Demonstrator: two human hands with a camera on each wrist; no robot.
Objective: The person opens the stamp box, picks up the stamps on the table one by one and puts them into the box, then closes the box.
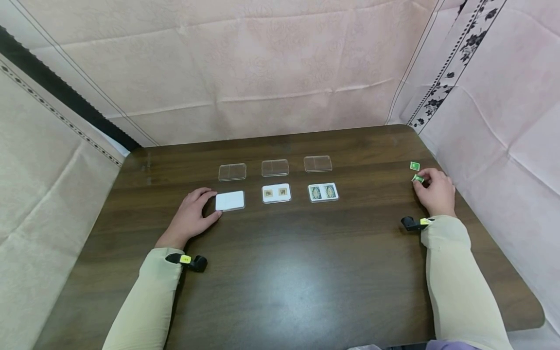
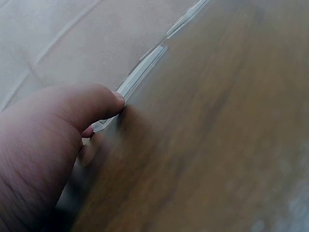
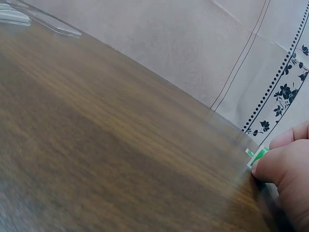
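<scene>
Right hand (image 1: 436, 192) is at the right side of the table (image 1: 280, 272), near its far right corner. Thumb and forefinger pinch the held green square (image 1: 418, 178): small, flat, bright green, pale border, lighter patch in the middle. It's tilted in the grip; the right wrist view shows it partly covered by the thumb, print too blurred to read. Second green square (image 1: 414, 166) lies just beyond it, same pale-edged look, flat on the table.

Left hand (image 1: 190, 216) is at the left end of the left case (image 1: 229, 200), thumb on the near corner, forefinger on the far corner, fingers gripping it between them. Case is a shallow clear tray with rounded corners and a plain white insert, flat on the table. Left wrist view shows the clear rim and white layer edge-on against the thumb.

To its right, in a row: middle case (image 1: 276, 193), white insert with two small tan squares with dark figures; right case (image 1: 323, 192), white insert with two upright blue-green pieces, oval design on each. Three clear covers (image 1: 275, 167) lie in a row on the far side, roughly one behind each case.
</scene>
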